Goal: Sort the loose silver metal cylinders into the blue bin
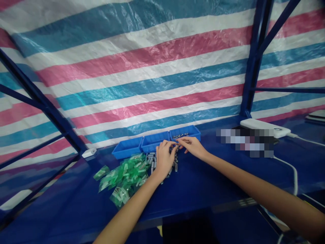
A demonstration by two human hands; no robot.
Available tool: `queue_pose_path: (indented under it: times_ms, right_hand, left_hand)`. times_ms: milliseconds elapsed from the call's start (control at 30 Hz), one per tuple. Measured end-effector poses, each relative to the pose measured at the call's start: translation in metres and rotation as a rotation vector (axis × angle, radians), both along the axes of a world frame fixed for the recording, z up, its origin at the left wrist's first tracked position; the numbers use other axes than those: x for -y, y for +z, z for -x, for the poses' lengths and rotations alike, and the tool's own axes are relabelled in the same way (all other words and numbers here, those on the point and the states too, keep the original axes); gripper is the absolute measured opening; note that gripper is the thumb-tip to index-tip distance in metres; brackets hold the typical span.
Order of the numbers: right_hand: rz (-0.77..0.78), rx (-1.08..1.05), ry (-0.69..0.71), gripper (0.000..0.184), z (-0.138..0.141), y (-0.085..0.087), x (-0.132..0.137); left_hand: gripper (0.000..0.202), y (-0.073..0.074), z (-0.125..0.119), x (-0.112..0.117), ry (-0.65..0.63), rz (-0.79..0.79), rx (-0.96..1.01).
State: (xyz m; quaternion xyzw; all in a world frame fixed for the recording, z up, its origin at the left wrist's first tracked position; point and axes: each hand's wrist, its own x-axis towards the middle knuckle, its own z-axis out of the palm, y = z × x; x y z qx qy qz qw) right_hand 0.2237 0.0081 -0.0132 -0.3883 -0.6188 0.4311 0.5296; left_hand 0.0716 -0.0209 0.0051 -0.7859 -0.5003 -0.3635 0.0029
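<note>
My left hand point(165, 157) is curled over a pile of small grey metal cylinders point(151, 162) on the blue table. Its thumb and fingers close around something small and dark that I cannot make out. Beside it, my right hand point(193, 147) pinches with thumb and forefinger at nearly the same spot, just in front of the right blue bin point(198, 133). Whatever lies in that pinch is too small to name. Small shiny metal pieces point(181, 135) lie in this bin. To the left of the cylinders is a heap of green-tinted clear plastic packets point(127, 174) with small parts inside.
Left of the right bin stand a middle blue bin point(154, 142) and a left blue bin point(127, 148). A white adapter point(89, 153) lies at the back left. At right are a white power bank point(264, 128), a blurred-out item and a white cable point(294, 173). Striped sheeting hangs behind.
</note>
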Motion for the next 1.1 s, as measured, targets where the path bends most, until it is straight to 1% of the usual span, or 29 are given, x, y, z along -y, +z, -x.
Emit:
queue_pose_path:
  times_ms: [67,200,300,400,600,800,933,1100]
  right_hand:
    - [0.074,-0.040,0.047,0.027,0.004,0.001,0.004]
    - [0.226,-0.136,0.121,0.026,0.008,0.008,0.013]
    - [0.272,-0.183,0.148,0.025,0.008,0.012,0.017]
    - [0.301,-0.205,0.133,0.025,0.008,0.014,0.018]
    - [0.301,-0.191,0.067,0.026,0.008,0.012,0.017]
    - [0.319,-0.196,0.007,0.025,0.007,0.013,0.018]
    - [0.294,-0.169,-0.033,0.028,0.007,0.015,0.019]
    - [0.253,-0.132,-0.039,0.029,0.006,0.014,0.019]
  left_hand:
    - [0.017,0.001,-0.001,0.001,-0.004,-0.006,0.070]
    - [0.017,0.001,-0.002,0.000,-0.052,-0.003,0.193]
    - [0.017,0.000,-0.002,-0.001,-0.072,-0.017,0.268]
    - [0.018,0.001,-0.002,-0.001,-0.080,-0.028,0.307]
    - [0.016,0.001,-0.002,-0.001,-0.074,-0.054,0.335]
    - [0.015,0.001,-0.002,-0.001,-0.089,-0.042,0.309]
    - [0.012,0.001,-0.003,0.000,-0.093,-0.053,0.281]
    - [0.011,0.000,-0.002,-0.002,-0.085,-0.071,0.215]
